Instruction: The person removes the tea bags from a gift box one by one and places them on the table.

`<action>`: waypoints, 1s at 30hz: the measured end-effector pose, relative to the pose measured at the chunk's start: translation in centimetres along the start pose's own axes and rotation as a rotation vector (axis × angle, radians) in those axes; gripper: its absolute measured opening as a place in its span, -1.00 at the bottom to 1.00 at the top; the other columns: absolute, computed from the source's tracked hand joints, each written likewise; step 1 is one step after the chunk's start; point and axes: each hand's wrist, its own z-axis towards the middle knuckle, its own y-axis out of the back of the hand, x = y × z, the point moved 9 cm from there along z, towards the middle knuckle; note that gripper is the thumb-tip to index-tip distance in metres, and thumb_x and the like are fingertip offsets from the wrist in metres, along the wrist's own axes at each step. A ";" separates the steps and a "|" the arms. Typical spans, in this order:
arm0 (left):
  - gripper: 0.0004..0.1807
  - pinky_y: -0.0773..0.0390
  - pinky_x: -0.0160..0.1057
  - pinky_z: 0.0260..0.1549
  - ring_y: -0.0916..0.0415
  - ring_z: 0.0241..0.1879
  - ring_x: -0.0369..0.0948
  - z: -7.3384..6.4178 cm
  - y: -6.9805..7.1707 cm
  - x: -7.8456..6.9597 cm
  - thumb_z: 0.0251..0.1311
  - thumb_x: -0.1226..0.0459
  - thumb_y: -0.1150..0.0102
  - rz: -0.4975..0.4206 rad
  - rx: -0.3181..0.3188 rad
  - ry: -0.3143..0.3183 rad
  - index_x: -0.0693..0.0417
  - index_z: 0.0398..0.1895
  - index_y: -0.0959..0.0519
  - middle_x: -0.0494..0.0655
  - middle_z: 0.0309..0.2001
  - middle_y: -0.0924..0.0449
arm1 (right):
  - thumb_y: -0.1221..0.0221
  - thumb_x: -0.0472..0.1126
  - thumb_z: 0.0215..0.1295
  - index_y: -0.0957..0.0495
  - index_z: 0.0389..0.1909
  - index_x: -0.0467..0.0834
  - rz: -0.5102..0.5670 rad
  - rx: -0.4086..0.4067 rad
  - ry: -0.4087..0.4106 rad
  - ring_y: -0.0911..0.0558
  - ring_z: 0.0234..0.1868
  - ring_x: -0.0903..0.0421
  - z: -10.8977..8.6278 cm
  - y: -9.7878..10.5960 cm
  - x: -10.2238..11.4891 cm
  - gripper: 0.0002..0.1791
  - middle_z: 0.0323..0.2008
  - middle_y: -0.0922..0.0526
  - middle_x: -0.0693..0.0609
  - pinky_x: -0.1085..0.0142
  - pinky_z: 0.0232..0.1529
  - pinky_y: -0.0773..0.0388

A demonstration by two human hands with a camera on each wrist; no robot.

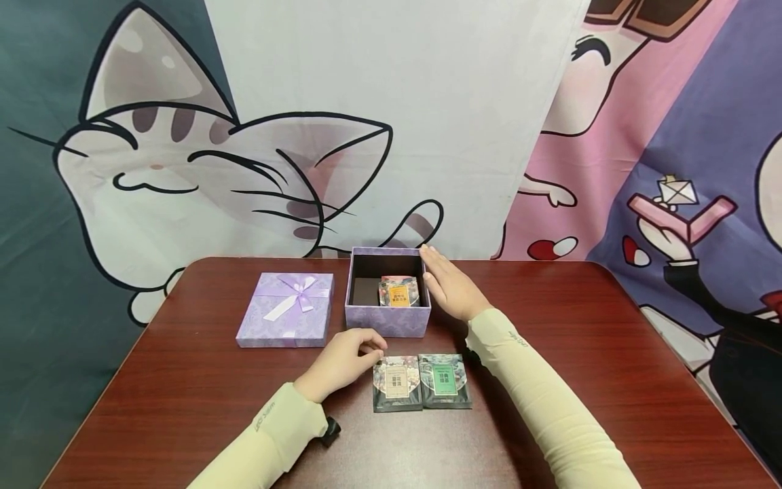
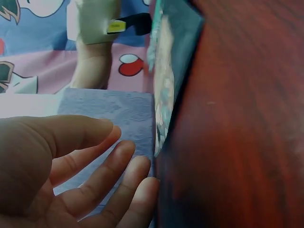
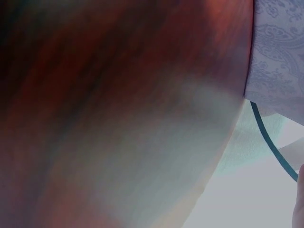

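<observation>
An open purple box [image 1: 387, 321] with a dark inside stands near the table's far edge, and a square packet with an orange label [image 1: 399, 293] lies in it. My right hand [image 1: 452, 285] rests along the box's right wall, fingers straight, fingertips at the far corner. In front of the box my left hand [image 1: 343, 360] hovers with loosely bent fingers and nothing between them. Just to its right, two packets lie side by side: one with a cream label [image 1: 396, 384], one with a green label [image 1: 445, 382]. In the left wrist view, the left fingers [image 2: 126, 151] are spread before the purple wall.
The purple lid [image 1: 284, 311] with a ribbon bow lies left of the box on the brown table [image 1: 201, 380]. Behind the table hangs a cartoon-printed cloth [image 1: 391, 81]. A dark object [image 1: 745, 401] stands beyond the table's right edge.
</observation>
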 end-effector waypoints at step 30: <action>-0.83 -0.63 -0.14 -0.18 -0.68 -0.22 -0.18 5.1 6.9 -5.0 0.40 0.32 -0.15 -0.050 -0.202 -0.007 0.14 -0.05 -0.65 0.00 -0.18 -0.73 | 0.16 -0.08 0.60 -0.11 0.55 -0.30 -0.002 -0.009 0.009 -0.16 0.53 -0.21 0.0 0.0 0.0 -0.37 0.54 -0.16 -0.19 0.08 0.54 -0.01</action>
